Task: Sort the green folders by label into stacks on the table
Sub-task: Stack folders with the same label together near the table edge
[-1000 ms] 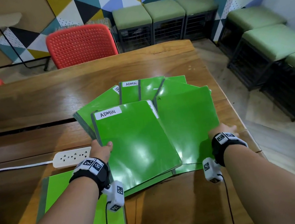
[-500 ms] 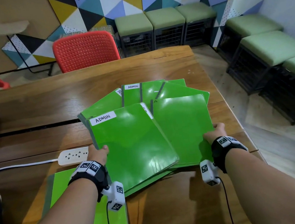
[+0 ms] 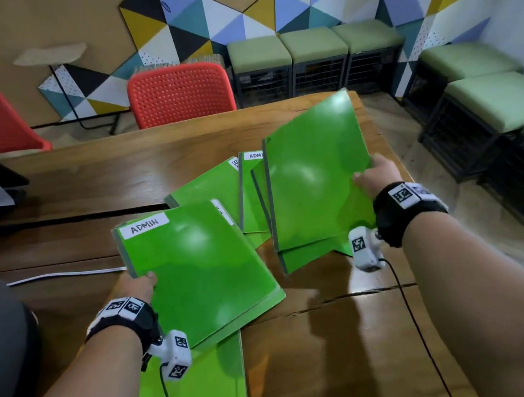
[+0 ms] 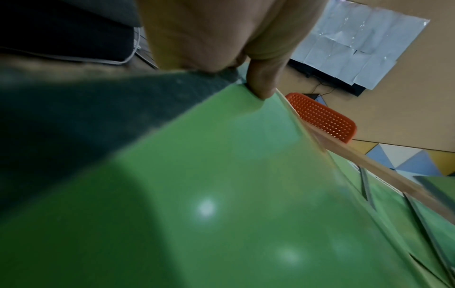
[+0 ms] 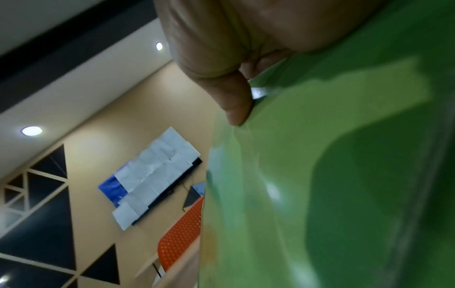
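red chair point(image 3: 180, 93) | green stools point(image 3: 315, 48) | white cable point(image 3: 65, 275)

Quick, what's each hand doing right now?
Left hand: grips the ADMIN folder by its edge.
Right hand: grips the tilted folder, lifted up; label not visible.

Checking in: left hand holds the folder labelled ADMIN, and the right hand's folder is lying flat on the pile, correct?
Not quite. The left hand does hold the ADMIN folder, but the right hand has its folder tilted up off the pile, as the head view shows.
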The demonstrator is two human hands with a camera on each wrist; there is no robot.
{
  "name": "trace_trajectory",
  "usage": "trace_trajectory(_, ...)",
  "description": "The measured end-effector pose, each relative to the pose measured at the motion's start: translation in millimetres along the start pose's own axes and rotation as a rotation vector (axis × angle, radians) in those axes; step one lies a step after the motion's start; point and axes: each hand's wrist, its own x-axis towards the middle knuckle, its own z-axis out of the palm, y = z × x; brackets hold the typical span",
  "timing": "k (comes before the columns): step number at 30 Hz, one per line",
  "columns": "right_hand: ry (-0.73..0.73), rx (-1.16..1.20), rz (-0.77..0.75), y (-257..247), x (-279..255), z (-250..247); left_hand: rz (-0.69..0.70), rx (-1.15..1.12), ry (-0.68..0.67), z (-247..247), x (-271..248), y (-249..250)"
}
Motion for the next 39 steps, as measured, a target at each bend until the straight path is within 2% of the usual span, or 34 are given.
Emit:
trace_trajectory(3, -0.004, 0.089, -0.015, -23.2, 1.8, -6.9, -0.023, -0.017, 0.004, -11.1, -5.3, -4.0)
trace_trajectory(6, -0.098, 0.157, 0.052, -28.2, -8.3, 9.3, 0.007, -0.053, -0.013, -15.3, -17.2, -5.6)
trace_trajectory(11, -0.282, 0.151, 0.086, -8.4, -60.6, 83.2, 0.079, -0.194, -0.039, 2.7, -26.7, -6.5)
trace_trajectory(15, -0.401, 0.257, 0.171, 13.9, -90.5, 129.2, 0.131, -0.447, -0.054, 10.3, -47.5, 3.0)
trace_trajectory(17, -0.438, 0.256, 0.14, 16.4, -97.1, 140.5, 0.159, -0.468, -0.106, 9.1, -60.2, 10.3)
trace_trajectory(22, -0.477, 0.121, -0.081, 4.8, -99.0, 138.9, 0.242, -0.55, -0.222, -10.6, -74.8, 18.8)
trace_trajectory(26, -0.587, 0.34, -0.087, -3.5, -95.6, 128.6, 0.336, -0.602, -0.311, -35.9, -79.4, 15.3)
trace_trajectory(28, -0.597, 0.394, -0.125, -13.6, -101.7, 121.9, 0.397, -0.651, -0.344, -47.4, -86.6, 14.5)
trace_trajectory(34, -0.477, 0.543, -0.338, -37.7, -133.5, 104.5, 0.582, -0.667, -0.261, -72.5, -96.8, 11.5)
trace_trajectory(39, -0.512, 0.744, -0.332, -33.4, -156.2, 120.3, 0.63, -0.787, -0.26, -82.9, -95.5, -2.2)
